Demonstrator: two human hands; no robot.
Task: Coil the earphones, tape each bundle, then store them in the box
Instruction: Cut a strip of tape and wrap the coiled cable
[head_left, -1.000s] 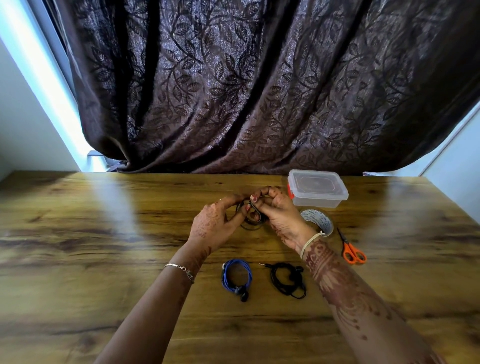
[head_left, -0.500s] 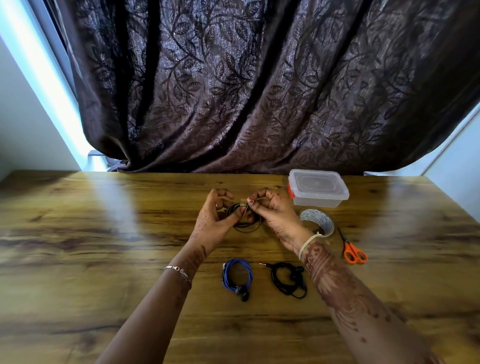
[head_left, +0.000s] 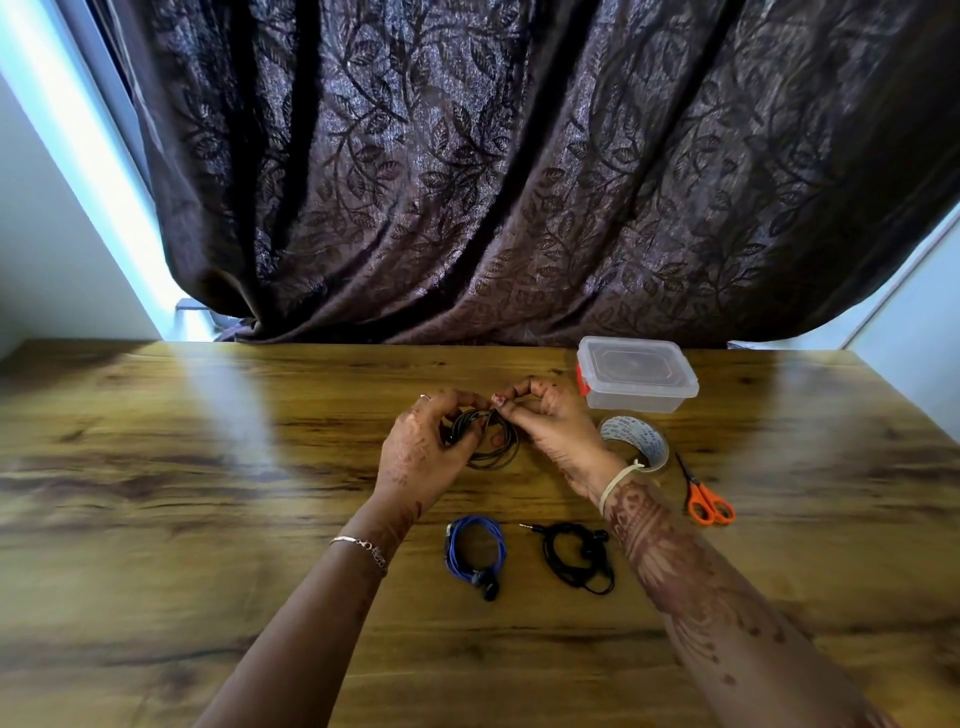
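Both hands hold a dark coiled earphone bundle (head_left: 491, 447) just above the wooden table. My left hand (head_left: 423, 452) grips the coil's left side. My right hand (head_left: 550, 423) pinches its top between thumb and fingers. A blue coiled earphone bundle (head_left: 475, 553) lies on the table near me, and a black coiled earphone bundle (head_left: 576, 556) lies right of it. The clear plastic box (head_left: 636, 379) with a red latch stands shut at the back right. A roll of clear tape (head_left: 636, 441) sits in front of the box, partly behind my right wrist.
Orange-handled scissors (head_left: 706, 499) lie right of the tape. A dark leaf-patterned curtain (head_left: 519, 182) hangs along the table's far edge. The wooden table (head_left: 208, 467) stretches wide to the left and right of my arms.
My hands have lowered slightly and turned the dark coil, which now shows as a wider open loop. My left fingers have closed around its left side.
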